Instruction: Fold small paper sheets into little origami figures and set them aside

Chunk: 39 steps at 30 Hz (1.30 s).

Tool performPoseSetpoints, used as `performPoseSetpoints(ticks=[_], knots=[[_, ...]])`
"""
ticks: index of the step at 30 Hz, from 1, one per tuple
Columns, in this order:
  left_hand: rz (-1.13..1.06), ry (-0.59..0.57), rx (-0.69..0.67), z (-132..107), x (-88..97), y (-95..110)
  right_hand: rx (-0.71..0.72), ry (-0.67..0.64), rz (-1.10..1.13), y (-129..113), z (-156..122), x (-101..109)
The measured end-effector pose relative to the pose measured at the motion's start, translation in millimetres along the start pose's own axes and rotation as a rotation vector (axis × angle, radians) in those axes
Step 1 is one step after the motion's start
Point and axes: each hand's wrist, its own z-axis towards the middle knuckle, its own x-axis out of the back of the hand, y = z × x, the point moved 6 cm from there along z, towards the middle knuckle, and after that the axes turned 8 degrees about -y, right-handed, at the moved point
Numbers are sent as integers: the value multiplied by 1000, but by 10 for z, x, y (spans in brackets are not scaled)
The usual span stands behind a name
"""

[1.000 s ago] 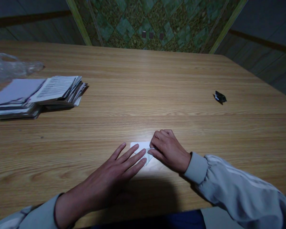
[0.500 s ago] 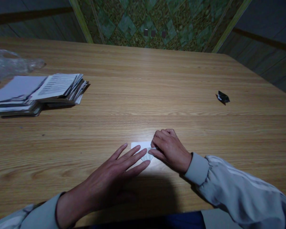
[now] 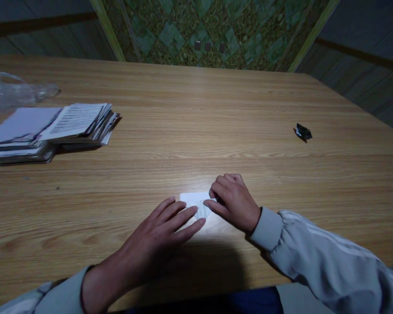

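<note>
In the head view, the left hand (image 3: 157, 231) lies palm down with its fingers spread, the tips at the near left part of a small folded paper (image 3: 193, 197). The right hand (image 3: 236, 198) pinches the right corner of that paper, its thumb laid on top and its other fingers curled in toward the palm. The paper sits flat on the wood-grained surface (image 3: 190, 148), directly between the two hands. Its plain white strip lies just beyond the left fingertips, and a pale printed flap (image 3: 201, 210) narrows toward the near side, between the left fingers and the right thumb. The print is too small to read, and the right fingers probably hide part of the far edge.

Beyond the left hand and well to its left are two stacks of papers (image 3: 75, 122) set side by side, with a clear plastic bag (image 3: 9, 93) farther out behind them. Beyond the right hand, off to its right and well apart, lies a small crumpled black wrapper (image 3: 303, 131). Straight ahead of both hands, past the far edge, stands a green diamond-patterned panel (image 3: 209, 26). Grey sleeves (image 3: 324, 253) cover both forearms behind the hands.
</note>
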Motion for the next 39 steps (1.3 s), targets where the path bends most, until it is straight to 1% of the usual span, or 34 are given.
performPoseSetpoints(ticks=[2,4,6,7,8,11,13,15,19,27,29,32,34,35,37,38,39], knots=[[31,0,-19,94,10,-5,-31,74,-1,51,-1,66],[58,2,-9,206,15,-32,-49,175,-21,85,-25,177],[80,17,5,305,19,-56,-25,272,-65,79,-80,295],[88,28,7,343,21,-62,11,304,-80,60,-115,338],[94,34,9,370,20,-66,64,306,-79,33,-149,355],[103,41,15,396,20,-64,218,217,-65,-40,-232,287],[98,38,23,385,28,-60,267,161,-84,-63,-266,208],[82,37,25,373,40,-55,286,130,-120,-75,-275,144],[56,44,21,371,55,-47,269,94,-172,-80,-255,87],[39,41,58,369,23,-61,257,91,-170,-43,-259,80],[44,40,58,364,17,-65,241,79,-173,16,-254,106],[56,33,60,359,10,-70,163,80,-195,152,-251,198],[61,31,66,356,9,-72,113,139,-217,211,-267,289],[61,31,70,355,10,-73,112,180,-222,210,-280,330],[56,35,75,352,16,-74,188,234,-202,134,-308,357],[53,37,76,351,20,-73,264,231,-176,68,-320,338],[50,36,74,351,22,-71,358,200,-148,-8,-331,296]])
